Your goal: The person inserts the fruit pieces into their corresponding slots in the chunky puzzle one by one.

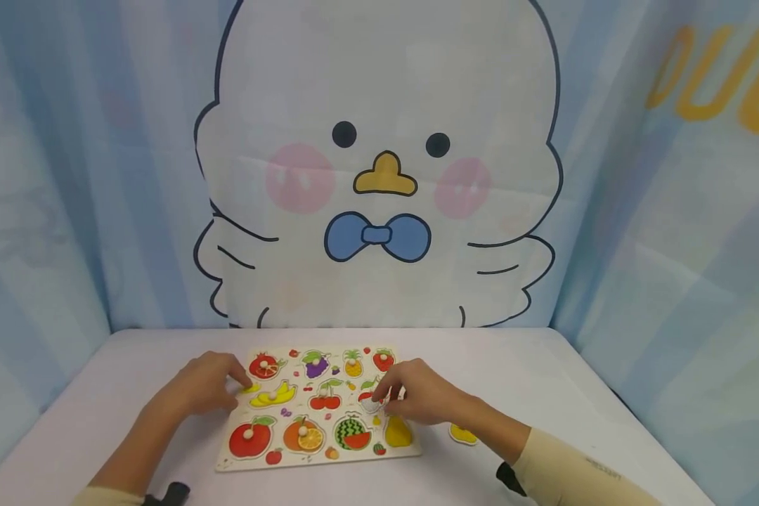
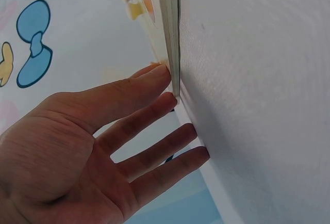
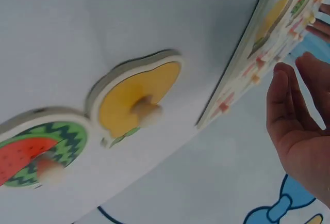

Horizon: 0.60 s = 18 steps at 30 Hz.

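A fruit puzzle board (image 1: pixel 284 455) lies flat on the table, its pictures including a red apple (image 1: pixel 253 444), cherries (image 1: pixel 325 402) and bananas (image 1: pixel 270 398). My left hand (image 1: pixel 199 386) touches the board's left edge. Seen from the left wrist, the thumb (image 2: pixel 149 77) meets the board edge, other fingers reaching straight toward the tabletop. Over the board's right side, my right hand (image 1: pixel 424 393) hovers at a red and white fruit picture (image 1: pixel 370 403), thumb and fingertips drawn near each other. In the right wrist view those fingertips (image 3: pixel 281 72) stand slightly apart with nothing visible between them.
On the table beside the board lie a yellow pear piece (image 3: pixel 142 97) and a watermelon piece (image 3: pixel 72 136), both with wooden knobs. A curtain with a cartoon duck (image 1: pixel 379 295) hangs behind the white table (image 1: pixel 531 379).
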Available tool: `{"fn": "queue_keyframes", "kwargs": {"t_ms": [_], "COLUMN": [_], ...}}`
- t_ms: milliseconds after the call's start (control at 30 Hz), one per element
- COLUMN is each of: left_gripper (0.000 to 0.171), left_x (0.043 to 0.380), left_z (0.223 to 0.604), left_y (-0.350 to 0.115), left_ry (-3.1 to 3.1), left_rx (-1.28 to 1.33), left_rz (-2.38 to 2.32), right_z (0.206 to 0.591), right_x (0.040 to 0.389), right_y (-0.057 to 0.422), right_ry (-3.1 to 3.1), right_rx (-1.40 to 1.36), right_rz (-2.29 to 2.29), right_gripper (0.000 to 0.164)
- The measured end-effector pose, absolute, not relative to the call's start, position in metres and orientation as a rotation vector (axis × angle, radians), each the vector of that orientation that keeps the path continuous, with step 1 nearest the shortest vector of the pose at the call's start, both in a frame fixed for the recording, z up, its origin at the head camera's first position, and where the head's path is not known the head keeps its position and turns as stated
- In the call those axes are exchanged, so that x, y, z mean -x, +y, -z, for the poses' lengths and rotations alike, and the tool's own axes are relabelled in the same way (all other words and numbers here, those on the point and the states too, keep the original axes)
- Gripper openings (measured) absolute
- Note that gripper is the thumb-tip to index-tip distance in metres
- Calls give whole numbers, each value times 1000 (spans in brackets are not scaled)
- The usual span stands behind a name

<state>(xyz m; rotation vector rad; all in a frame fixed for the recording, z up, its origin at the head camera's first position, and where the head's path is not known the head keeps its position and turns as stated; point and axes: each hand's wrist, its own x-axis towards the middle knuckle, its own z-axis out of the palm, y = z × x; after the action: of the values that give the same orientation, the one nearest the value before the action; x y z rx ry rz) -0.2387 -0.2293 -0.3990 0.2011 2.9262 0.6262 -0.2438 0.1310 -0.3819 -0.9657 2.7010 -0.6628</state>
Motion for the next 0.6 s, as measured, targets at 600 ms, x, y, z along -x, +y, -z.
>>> {"fn": "queue_keyframes", "kwargs": {"t_ms": [600], "left_gripper": [28], "left_x": [243], "left_z": [401], "left_y": [-232], "left_ry": [2922], "left_rx": [-263], "left_rz": [-600], "right_z": [385], "right_x": [226], "right_y": [215], "right_ry": [2851], "right_rx": [552], "right_rz": [592], "right_gripper": [15]}}
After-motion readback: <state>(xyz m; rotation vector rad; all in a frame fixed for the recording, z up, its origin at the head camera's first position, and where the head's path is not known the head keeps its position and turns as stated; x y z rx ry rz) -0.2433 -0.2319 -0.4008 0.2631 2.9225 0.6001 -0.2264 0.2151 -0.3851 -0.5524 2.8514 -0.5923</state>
